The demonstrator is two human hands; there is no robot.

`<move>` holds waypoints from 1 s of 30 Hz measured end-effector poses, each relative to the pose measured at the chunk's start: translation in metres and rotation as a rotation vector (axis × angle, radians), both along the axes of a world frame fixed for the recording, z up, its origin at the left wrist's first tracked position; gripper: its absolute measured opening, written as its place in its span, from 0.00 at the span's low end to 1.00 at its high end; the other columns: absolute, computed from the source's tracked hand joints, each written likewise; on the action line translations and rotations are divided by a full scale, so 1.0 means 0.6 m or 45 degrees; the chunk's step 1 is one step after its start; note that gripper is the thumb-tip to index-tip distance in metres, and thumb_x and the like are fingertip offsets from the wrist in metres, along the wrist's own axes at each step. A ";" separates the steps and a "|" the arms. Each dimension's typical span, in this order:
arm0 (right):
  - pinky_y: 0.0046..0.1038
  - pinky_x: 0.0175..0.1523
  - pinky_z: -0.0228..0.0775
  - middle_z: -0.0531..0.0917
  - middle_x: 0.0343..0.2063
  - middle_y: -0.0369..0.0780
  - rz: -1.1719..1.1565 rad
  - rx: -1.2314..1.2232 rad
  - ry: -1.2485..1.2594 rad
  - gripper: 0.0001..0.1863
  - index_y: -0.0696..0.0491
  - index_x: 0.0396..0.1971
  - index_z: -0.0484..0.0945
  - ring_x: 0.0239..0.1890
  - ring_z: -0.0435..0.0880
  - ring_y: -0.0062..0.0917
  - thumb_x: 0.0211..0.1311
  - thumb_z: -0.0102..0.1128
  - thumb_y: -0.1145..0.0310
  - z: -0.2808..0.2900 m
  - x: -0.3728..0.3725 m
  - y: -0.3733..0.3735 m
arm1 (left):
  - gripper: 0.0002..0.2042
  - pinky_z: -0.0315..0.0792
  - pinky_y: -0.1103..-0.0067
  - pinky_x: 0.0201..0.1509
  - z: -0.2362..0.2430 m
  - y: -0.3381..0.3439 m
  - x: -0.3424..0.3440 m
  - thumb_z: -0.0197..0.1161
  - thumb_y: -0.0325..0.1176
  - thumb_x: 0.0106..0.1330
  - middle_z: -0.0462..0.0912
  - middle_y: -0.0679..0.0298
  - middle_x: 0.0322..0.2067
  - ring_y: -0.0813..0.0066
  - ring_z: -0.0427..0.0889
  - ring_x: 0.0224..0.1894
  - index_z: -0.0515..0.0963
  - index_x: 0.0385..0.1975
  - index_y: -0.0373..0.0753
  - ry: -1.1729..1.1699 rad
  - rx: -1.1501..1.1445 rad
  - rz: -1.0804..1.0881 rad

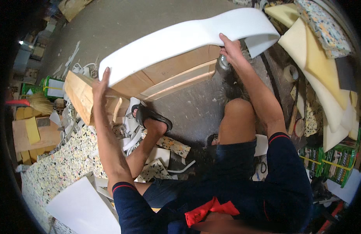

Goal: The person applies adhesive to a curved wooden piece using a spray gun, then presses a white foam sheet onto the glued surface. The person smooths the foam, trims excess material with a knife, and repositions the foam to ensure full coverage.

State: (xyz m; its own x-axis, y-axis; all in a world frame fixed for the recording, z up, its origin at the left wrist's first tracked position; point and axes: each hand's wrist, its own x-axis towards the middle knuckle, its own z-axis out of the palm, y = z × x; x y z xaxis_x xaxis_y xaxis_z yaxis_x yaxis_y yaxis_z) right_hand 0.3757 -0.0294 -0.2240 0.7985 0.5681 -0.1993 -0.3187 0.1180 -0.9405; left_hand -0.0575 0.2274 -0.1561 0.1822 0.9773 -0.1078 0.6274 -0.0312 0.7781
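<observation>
A long strip of white foam sheet (161,41) lies along the top of a wooden frame (165,72), its far right end curling down past the wood. My left hand (100,84) grips the strip's left end at the frame's corner; the thumb presses on the foam and the fingers are mostly hidden. Farther right, my right hand (232,51) pinches the near edge of the foam, thumb on top and fingers curled below. An angled wooden end panel (79,93) of the frame stands beside my left wrist.
Speckled foam sheet (63,163) and white offcuts cover the floor at left. Cream foam sheets (321,74) and a speckled foam block (325,27) are stacked at right, near a tape roll (291,73) and a hammer (294,117). A broom (40,102) lies far left. My sandalled foot (155,119) is close to the frame.
</observation>
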 end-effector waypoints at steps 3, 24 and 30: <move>0.32 0.35 0.83 0.80 0.49 0.52 -0.002 -0.015 0.102 0.33 0.64 0.59 0.66 0.41 0.87 0.38 0.62 0.69 0.62 -0.048 0.015 -0.019 | 0.54 0.69 0.62 0.64 0.019 0.005 0.034 0.58 0.73 0.57 0.75 0.33 0.55 0.41 0.75 0.60 0.66 0.63 0.19 0.494 0.154 -0.092; 0.30 0.37 0.85 0.86 0.41 0.44 0.326 0.271 -0.218 0.17 0.62 0.53 0.76 0.39 0.89 0.31 0.66 0.60 0.73 0.146 0.213 -0.041 | 0.46 0.45 0.43 0.76 -0.042 -0.187 0.377 0.44 0.78 0.59 0.56 0.53 0.74 0.45 0.48 0.77 0.58 0.74 0.55 0.762 1.294 -1.381; 0.31 0.37 0.86 0.86 0.41 0.44 0.193 0.370 -0.008 0.17 0.62 0.55 0.75 0.39 0.89 0.31 0.69 0.58 0.72 0.041 0.233 -0.079 | 0.43 0.46 0.41 0.74 -0.043 -0.189 0.379 0.44 0.75 0.62 0.55 0.55 0.74 0.45 0.48 0.77 0.57 0.74 0.57 0.824 1.275 -1.368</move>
